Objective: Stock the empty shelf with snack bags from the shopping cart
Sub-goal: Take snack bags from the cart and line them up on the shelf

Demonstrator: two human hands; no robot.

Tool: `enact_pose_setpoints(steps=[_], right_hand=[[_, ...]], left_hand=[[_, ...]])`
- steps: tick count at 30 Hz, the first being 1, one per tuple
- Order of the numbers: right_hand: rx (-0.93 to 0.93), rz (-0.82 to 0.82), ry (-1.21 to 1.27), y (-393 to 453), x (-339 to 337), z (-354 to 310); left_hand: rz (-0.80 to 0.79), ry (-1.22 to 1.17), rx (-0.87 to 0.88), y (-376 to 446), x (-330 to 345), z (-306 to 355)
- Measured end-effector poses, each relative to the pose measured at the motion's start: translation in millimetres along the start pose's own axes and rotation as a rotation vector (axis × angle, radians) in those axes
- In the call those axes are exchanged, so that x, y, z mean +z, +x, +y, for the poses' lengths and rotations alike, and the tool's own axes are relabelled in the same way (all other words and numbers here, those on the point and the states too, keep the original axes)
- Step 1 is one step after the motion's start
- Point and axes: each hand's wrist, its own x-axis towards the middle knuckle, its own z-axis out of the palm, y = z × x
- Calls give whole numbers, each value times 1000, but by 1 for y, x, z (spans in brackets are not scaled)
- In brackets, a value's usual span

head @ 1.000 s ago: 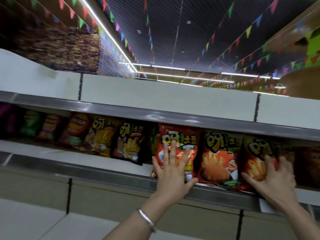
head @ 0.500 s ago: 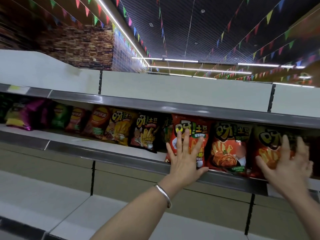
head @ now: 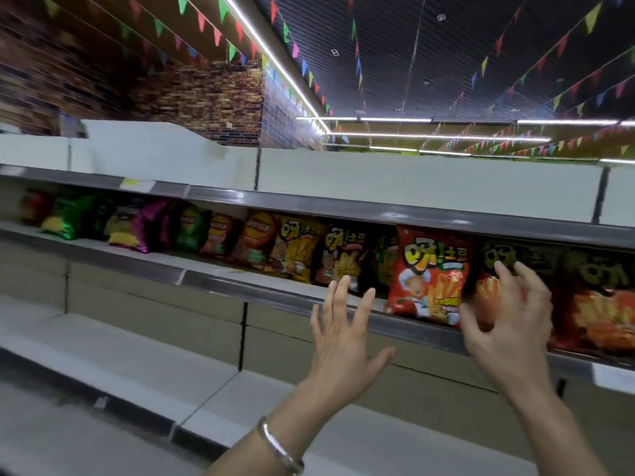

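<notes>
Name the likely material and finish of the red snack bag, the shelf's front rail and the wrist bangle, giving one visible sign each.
Red snack bag: probably glossy plastic film; it shines and crinkles.
Front rail: looks like smooth grey metal, with soft streaks of reflected light.
Bangle: seemingly polished silver-coloured metal, with a bright highlight.

A red snack bag [head: 429, 274] printed with fries and a cartoon chef stands upright at the front edge of the shelf [head: 213, 281]. More bags stand in a row on both sides: yellow and dark ones [head: 343, 257] left, orange-red ones [head: 598, 300] right.
</notes>
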Motion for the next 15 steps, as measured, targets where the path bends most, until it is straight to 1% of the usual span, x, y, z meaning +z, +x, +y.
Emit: enact_pose_setpoints(steps=[4, 6, 9, 15], right_hand=[[37, -58, 196, -47, 29, -88], [91, -111, 264, -72, 45, -132], [147, -237, 313, -106, 73, -194], [126, -422, 408, -161, 123, -321]], left_hand=[[39, -5, -142, -60, -49, -61], [57, 17, -212, -92, -77, -96], [70, 92, -309, -136, -122, -149], [86, 208, -456, -208, -209, -247]])
